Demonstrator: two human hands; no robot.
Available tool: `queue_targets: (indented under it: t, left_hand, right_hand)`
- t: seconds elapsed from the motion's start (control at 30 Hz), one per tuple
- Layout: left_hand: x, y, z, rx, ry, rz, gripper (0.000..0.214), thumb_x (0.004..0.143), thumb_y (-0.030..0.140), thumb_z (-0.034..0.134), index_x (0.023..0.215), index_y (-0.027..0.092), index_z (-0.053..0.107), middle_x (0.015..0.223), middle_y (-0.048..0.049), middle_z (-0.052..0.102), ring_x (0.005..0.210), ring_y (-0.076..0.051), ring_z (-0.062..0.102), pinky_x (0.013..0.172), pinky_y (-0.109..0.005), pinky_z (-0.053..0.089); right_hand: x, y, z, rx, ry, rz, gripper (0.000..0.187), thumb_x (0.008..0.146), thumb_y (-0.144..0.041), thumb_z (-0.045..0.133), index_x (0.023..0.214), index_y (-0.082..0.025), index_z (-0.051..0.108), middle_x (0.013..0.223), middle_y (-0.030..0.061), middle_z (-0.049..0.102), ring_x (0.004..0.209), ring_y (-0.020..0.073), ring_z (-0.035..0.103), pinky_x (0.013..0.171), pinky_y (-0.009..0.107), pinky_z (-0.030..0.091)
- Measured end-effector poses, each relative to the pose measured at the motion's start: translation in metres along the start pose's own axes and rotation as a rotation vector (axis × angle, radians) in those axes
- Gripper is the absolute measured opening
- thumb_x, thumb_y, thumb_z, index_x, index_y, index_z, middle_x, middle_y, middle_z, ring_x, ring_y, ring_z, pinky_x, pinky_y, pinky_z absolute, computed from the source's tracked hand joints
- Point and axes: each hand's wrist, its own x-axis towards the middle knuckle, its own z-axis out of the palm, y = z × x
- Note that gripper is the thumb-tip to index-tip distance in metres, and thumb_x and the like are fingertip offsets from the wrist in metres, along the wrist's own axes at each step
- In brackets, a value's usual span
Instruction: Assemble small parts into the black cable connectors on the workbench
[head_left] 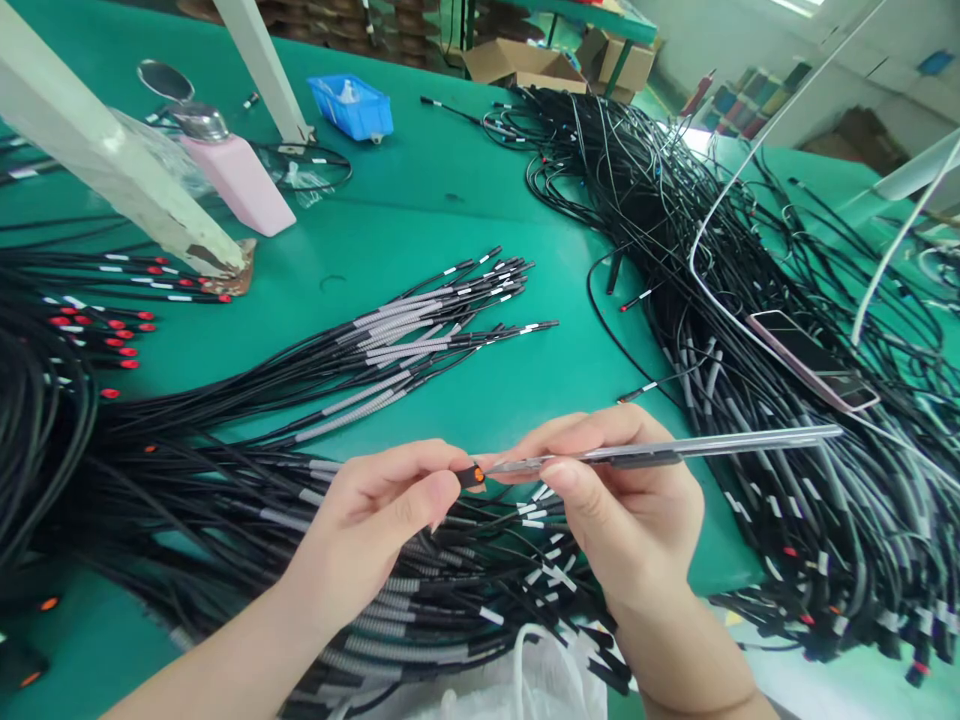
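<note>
My left hand (397,495) pinches a small black cable connector (471,477) between thumb and forefinger, its orange end facing right. In my right hand (626,500) is a slim silver utility knife (720,443), gripped between thumb and fingers. Its pointed tip meets or nearly meets the orange end; I cannot tell if they touch. The connector's cable is hidden behind my left hand. Below both hands lies a thick bundle of black cables (405,625) with grey ribbed sleeves and white labels.
Another cable bunch (390,340) lies ahead on the green table (480,225). A large cable heap (637,190) fills the right, with a phone (814,360) on it. At the back left stand a pink pump bottle (240,185), a blue bin (351,108) and white posts (135,165).
</note>
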Motion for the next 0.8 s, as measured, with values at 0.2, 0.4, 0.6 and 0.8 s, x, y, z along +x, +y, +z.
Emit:
queue_targets:
  t: [0.2, 0.4, 0.6, 0.8]
  left_hand:
    - [-0.002, -0.004, -0.006, 0.039, -0.033, 0.050, 0.016, 0.086, 0.052, 0.089, 0.092, 0.037, 0.093, 0.066, 0.0004, 0.069, 0.063, -0.014, 0.053, 0.059, -0.026, 0.040]
    - [-0.001, -0.002, -0.003, 0.072, -0.024, 0.051, 0.024, 0.084, 0.057, 0.088, 0.089, 0.035, 0.093, 0.061, 0.0009, 0.062, 0.062, -0.014, 0.052, 0.059, -0.026, 0.039]
    - [0.004, 0.005, 0.007, 0.023, 0.001, 0.020, 0.027, 0.077, 0.060, 0.093, 0.081, 0.033, 0.093, 0.052, 0.0015, 0.055, 0.056, -0.013, 0.048, 0.057, -0.025, 0.037]
    - [0.004, 0.007, 0.012, -0.034, 0.022, -0.030, 0.026, 0.072, 0.060, 0.096, 0.079, 0.034, 0.093, 0.049, 0.0022, 0.056, 0.052, -0.011, 0.043, 0.059, -0.026, 0.036]
  right_hand:
    - [-0.002, 0.000, 0.000, -0.031, -0.008, -0.003, 0.016, 0.097, -0.011, 0.079, 0.105, -0.025, 0.078, 0.096, -0.0005, 0.089, 0.087, 0.0177, 0.087, 0.079, 0.030, 0.074]
    - [-0.002, -0.002, 0.000, -0.092, -0.005, -0.003, 0.014, 0.096, -0.013, 0.081, 0.103, -0.025, 0.077, 0.094, -0.0007, 0.089, 0.086, 0.0183, 0.087, 0.077, 0.030, 0.074]
    - [-0.002, -0.002, -0.001, -0.054, -0.033, -0.009, 0.021, 0.096, -0.006, 0.078, 0.106, -0.025, 0.077, 0.098, -0.0012, 0.090, 0.090, 0.0169, 0.087, 0.079, 0.027, 0.073]
    - [-0.004, -0.002, -0.001, -0.092, -0.054, -0.024, 0.026, 0.096, -0.003, 0.076, 0.110, -0.025, 0.076, 0.104, 0.0001, 0.089, 0.094, 0.0172, 0.087, 0.083, 0.028, 0.073]
